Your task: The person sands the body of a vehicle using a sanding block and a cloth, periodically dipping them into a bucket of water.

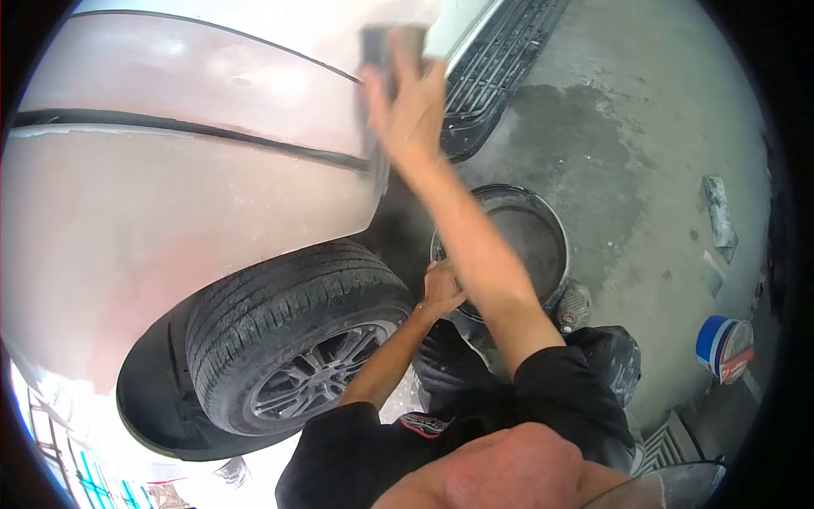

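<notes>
My right hand [411,110], blurred by motion, is closed on a dark rectangular sanding block [373,42] at the car's pale body panel [212,182]. The panel has dull, sanded-looking patches in white and pinkish tones, with a dark trim groove [195,130] across it. Lower down, my left hand [443,288] is at the near left rim of a round black tub [564,246]. Its fingers look curled round that rim, though they are partly hidden. My right forearm crosses over the tub, covering part of its inside.
A tyre [288,293] with an alloy wheel sits left of my arms. Above the tub runs a black side step [500,76]. On the concrete floor [678,110] are a damp patch, a whitish strip-like tool [719,212] and a blue-white-red can [725,348].
</notes>
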A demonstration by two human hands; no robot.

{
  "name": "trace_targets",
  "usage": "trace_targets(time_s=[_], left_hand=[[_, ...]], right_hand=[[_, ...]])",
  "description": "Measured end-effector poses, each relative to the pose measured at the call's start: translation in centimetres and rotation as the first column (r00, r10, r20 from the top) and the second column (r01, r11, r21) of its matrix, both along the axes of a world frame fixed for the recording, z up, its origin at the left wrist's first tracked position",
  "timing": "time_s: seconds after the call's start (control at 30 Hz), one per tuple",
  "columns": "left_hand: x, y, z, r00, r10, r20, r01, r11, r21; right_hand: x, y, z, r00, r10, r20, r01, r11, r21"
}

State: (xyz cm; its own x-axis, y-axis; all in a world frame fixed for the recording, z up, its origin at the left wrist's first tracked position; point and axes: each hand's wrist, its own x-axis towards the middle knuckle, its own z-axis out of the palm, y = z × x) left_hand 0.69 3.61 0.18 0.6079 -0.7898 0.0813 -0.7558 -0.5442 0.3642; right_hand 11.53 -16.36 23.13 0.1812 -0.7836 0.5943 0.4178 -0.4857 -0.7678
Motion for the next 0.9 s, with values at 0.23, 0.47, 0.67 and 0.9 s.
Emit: trace_targets(time_s=[0.23, 0.47, 0.67, 0.9], left_hand=[[0.1, -2.2, -0.1, 0.978, 0.206, -0.034, -0.205, 0.979, 0.023], [-0.2, -1.4, -2.5, 0.983, 0.114, 0.145, -0.084, 0.976, -0.198], [-0.2, -3.2, -0.5, 0.981, 0.187, -0.045, -0.188, 0.982, -0.033], [-0.2, -2.0, -1.6, 0.993, 0.084, 0.082, -0.087, 0.996, 0.027]], right_hand=[[1.4, -6.9, 2.5, 0.999, 0.037, -0.039, -0.035, 0.997, 0.066], [-1.9, 1.4, 1.2, 0.984, 0.109, -0.143, -0.107, 0.994, 0.025], [2.0, -10.5, 2.6, 0.973, 0.122, -0.197, -0.077, 0.972, 0.22], [-2.9, 0.2, 1.6, 0.992, 0.091, -0.084, -0.091, 0.996, 0.0]])
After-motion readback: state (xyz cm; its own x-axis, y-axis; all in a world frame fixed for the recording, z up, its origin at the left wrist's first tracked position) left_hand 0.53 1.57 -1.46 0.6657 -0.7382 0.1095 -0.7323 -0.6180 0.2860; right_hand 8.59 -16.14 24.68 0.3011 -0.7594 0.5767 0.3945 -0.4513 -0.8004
